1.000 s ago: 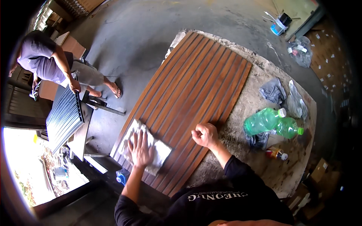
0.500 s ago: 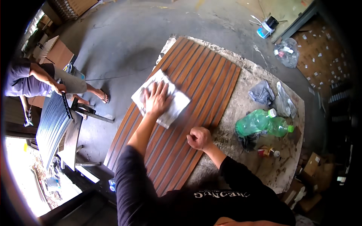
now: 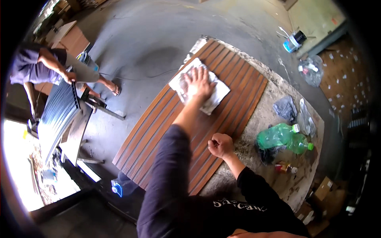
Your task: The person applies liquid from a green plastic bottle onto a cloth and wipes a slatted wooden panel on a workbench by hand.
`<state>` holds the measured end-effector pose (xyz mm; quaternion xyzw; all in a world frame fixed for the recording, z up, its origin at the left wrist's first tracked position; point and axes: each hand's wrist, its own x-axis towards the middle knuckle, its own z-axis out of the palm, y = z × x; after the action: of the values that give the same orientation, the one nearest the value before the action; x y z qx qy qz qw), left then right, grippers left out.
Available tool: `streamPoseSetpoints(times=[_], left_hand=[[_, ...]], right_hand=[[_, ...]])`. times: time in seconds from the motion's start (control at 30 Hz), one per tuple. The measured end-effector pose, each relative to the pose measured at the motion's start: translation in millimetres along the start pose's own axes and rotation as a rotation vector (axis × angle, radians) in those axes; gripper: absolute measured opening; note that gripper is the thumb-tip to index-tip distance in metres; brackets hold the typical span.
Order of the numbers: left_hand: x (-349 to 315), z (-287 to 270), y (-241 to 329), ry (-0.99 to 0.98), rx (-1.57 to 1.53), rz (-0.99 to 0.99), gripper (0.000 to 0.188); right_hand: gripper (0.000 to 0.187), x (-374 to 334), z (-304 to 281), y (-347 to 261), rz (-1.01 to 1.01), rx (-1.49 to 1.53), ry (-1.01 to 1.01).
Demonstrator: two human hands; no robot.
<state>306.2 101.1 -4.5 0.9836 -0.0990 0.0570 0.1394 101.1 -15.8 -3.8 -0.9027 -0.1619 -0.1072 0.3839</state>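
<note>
A slatted brown wooden panel (image 3: 158, 131) with dark grooves lies flat on a worn, stained table (image 3: 274, 85). My left hand (image 3: 199, 82) rests flat, fingers spread, on a white cloth (image 3: 219, 94) spread over the panel's far left part. Closed into a fist, my right hand (image 3: 221, 145) sits at the panel's right edge; nothing shows in it. To its right lie two green plastic bottles, a larger one with a white cap (image 3: 275, 135) and a smaller one with a light green cap (image 3: 297, 143).
Beside the bottles lie a grey rag (image 3: 285, 108), a clear plastic bag (image 3: 306, 119), a dark rag (image 3: 266, 155) and a small red-labelled bottle (image 3: 283, 168). At the left, a co-worker (image 3: 37, 65) handles a dark ridged panel (image 3: 59, 105) on a stand. A blue-and-black container (image 3: 294, 41) stands beyond.
My left hand has slid the white cloth farther along the panel, away from me and to the right. My right fist stays at the panel's edge. The whole view has shifted slightly.
</note>
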Motion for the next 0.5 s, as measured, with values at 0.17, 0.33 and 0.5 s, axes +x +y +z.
streamPoseSetpoints(times=[0.17,0.33,0.5], left_hand=[[-31.7,-5.6,-27.2,0.024,-0.073,-0.067,0.061],[-168.1,-45.6,-112.8,0.069,0.055,-0.338,0.065],[-328.3,-79.7,-167.6,0.046,0.190,-0.698,0.063]], right_hand=[[0.025,1.0,-3.4,0.9,-0.002,-0.065,-0.013],[0.022,2.0,-0.8,0.9,-0.091,-0.104,0.019],[0.023,-0.4,-3.5,0.9,-0.061,-0.061,-0.003]])
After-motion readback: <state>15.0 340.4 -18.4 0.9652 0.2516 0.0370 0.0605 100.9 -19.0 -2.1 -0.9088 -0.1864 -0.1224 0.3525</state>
